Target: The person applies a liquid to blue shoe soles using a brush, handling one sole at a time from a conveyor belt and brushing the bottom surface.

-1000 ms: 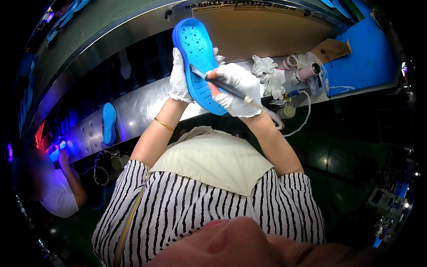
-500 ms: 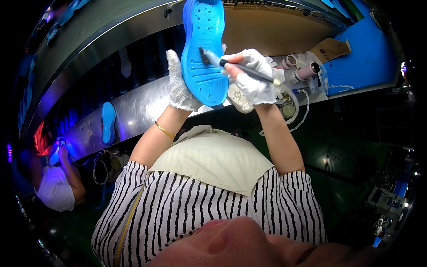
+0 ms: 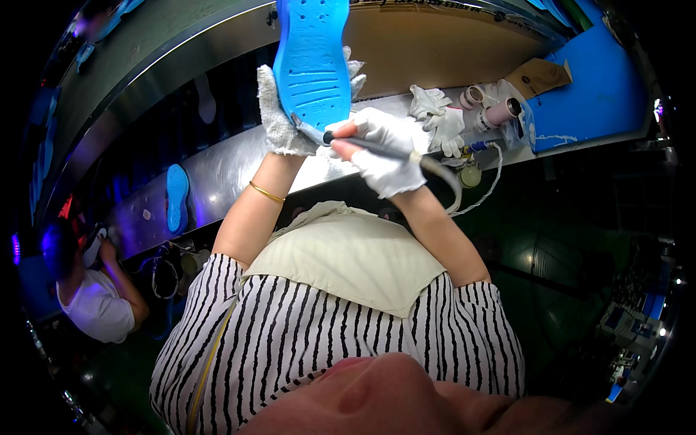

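A blue shoe sole (image 3: 312,65) with grooves and small holes is held up, its face toward me. My left hand (image 3: 279,123), in a knitted white glove, grips it from behind; the thumb lies along the left edge and fingertips show past the right edge. In my right hand (image 3: 388,152), a white glove leaves the thumb and a finger bare. These pinch a dark-handled brush (image 3: 310,132) with a pale hose trailing from its rear end. The brush tip meets the sole's lower left rim.
Another blue sole (image 3: 176,199) lies on the metal bench (image 3: 217,174) at left. White gloves (image 3: 438,116), a pink bottle (image 3: 500,114) and a blue panel (image 3: 609,87) are at right. A cardboard box (image 3: 420,54) stands behind. A co-worker (image 3: 101,297) sits at far left.
The sole has shifted left and up with my left hand. My right hand has brought the brush from the sole's middle down to its lower left rim. The pale shoe is now out of sight.
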A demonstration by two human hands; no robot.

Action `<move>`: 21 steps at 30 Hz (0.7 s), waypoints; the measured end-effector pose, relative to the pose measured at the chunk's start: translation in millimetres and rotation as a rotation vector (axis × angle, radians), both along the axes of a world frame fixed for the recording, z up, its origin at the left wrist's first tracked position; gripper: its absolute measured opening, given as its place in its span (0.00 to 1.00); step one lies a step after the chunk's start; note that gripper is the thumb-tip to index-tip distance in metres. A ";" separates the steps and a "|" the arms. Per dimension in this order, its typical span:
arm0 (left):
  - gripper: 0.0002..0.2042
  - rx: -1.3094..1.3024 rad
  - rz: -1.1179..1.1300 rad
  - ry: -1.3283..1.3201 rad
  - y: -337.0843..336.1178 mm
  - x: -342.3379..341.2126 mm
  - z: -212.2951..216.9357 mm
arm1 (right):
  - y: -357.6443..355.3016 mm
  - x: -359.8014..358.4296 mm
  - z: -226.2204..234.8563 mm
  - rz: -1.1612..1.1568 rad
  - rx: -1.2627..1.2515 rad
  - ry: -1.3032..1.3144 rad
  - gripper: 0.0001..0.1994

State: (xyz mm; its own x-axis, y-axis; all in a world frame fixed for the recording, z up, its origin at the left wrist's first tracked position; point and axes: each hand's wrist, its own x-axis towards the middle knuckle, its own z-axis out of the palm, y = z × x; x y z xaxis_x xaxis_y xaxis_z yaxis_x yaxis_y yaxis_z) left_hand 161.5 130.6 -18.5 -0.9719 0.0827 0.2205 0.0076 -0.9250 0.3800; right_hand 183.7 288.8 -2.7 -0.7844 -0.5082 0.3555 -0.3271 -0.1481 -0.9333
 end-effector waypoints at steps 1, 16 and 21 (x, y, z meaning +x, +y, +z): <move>0.45 0.008 -0.005 0.023 -2.3 -0.9 -2.0 | 4.6 -6.7 3.5 0.050 -0.044 -0.290 0.07; 0.46 -0.085 -0.157 0.027 -19.1 -14.4 7.3 | 15.0 -16.1 -7.7 0.017 0.035 0.181 0.06; 0.48 -0.110 -0.199 0.000 -21.9 -13.0 9.6 | 32.1 -8.3 -14.7 0.244 0.008 -0.220 0.07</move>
State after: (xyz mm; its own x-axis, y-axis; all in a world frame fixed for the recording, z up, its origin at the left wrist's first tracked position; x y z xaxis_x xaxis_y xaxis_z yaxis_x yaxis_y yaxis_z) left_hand 148.5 108.8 -8.9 -0.9340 0.2961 0.2001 -0.1705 -0.8614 0.4784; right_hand 175.4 320.9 -17.4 -0.6971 -0.6923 0.1864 -0.0731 -0.1900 -0.9791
